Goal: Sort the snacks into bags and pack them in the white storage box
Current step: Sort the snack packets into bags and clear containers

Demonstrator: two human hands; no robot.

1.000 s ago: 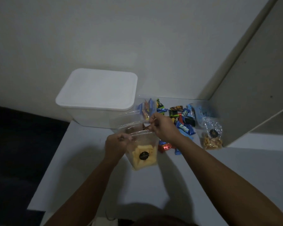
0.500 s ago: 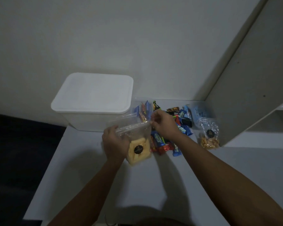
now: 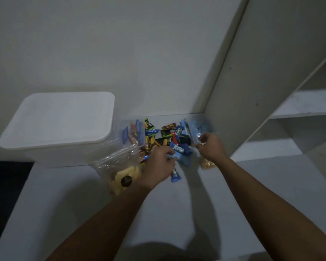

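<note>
While your left hand [image 3: 158, 166] curls over blue wrappers [image 3: 178, 148] and your right hand [image 3: 210, 146] pinches a clear packet [image 3: 199, 135], either loose grip could scatter the pile.

A plain pale wall [image 3: 105, 44] fills the upper view in dim, greyish light. Below it runs a white surface [image 3: 64, 213], with dark floor [image 3: 6, 185] beyond its left edge. On the right stands a white shelf unit [image 3: 262, 72], its side panel slanting upward, with open shelves [image 3: 305, 104] behind it.
</note>
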